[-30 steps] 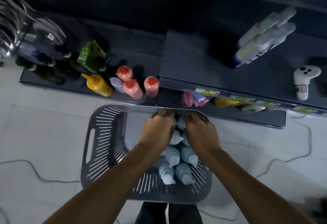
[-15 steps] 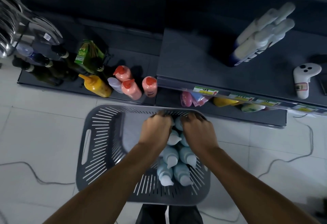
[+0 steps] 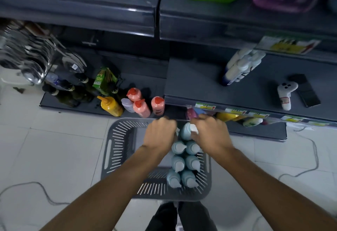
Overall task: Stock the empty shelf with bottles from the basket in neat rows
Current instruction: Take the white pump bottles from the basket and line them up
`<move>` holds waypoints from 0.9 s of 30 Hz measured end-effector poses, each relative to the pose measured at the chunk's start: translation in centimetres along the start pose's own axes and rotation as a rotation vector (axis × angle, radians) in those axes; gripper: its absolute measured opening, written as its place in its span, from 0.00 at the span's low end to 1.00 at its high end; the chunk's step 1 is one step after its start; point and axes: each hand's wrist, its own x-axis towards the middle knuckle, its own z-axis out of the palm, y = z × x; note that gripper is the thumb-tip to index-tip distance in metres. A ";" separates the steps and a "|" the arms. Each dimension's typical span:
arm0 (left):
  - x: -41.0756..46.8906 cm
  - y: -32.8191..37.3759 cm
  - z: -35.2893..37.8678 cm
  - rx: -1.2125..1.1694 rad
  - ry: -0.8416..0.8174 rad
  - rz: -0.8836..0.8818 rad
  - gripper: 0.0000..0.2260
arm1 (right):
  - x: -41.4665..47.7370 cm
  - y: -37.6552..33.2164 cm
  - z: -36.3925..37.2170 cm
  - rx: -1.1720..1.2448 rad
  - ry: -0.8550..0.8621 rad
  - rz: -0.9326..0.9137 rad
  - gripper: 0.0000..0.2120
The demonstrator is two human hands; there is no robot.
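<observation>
A grey slotted basket (image 3: 120, 150) sits on the white floor below me. Several pale blue bottles (image 3: 184, 165) with white caps lie in two rows along its right side. My left hand (image 3: 160, 134) is closed over a bottle at the far end of the rows; only a white cap tip shows beside it. My right hand (image 3: 209, 134) grips another pale blue bottle (image 3: 186, 130) there, lifted slightly above the rest. The dark grey shelf (image 3: 197, 83) just beyond the basket is mostly bare, with a few white bottles (image 3: 240, 66) standing at its back.
Orange-pink bottles (image 3: 141, 105), a yellow squeeze bottle (image 3: 111, 105) and dark glass bottles (image 3: 67, 92) stand on the low shelf at left. A white controller (image 3: 286, 94) and a black phone (image 3: 306, 90) lie on the shelf's right. Cables trail on the floor.
Both hands closed on bottles at the far end of the basket and rose a little. The view tilted up, bringing the higher shelves into sight.
</observation>
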 end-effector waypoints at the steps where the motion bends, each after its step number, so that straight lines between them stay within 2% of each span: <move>1: -0.3 0.1 -1.2 0.005 0.010 0.013 0.08 | -0.3 0.1 -1.1 0.011 0.013 0.004 0.13; 13: -3.4 2.9 -17.0 0.007 0.170 0.161 0.11 | -5.2 3.4 -17.6 0.098 0.160 -0.046 0.18; 20: -6.4 5.7 -26.2 -0.096 0.265 0.308 0.12 | -10.2 4.8 -27.5 0.133 0.239 0.021 0.15; 27: -8.6 9.6 -32.6 -0.071 0.358 0.426 0.12 | -14.9 7.4 -33.8 0.154 0.247 0.044 0.11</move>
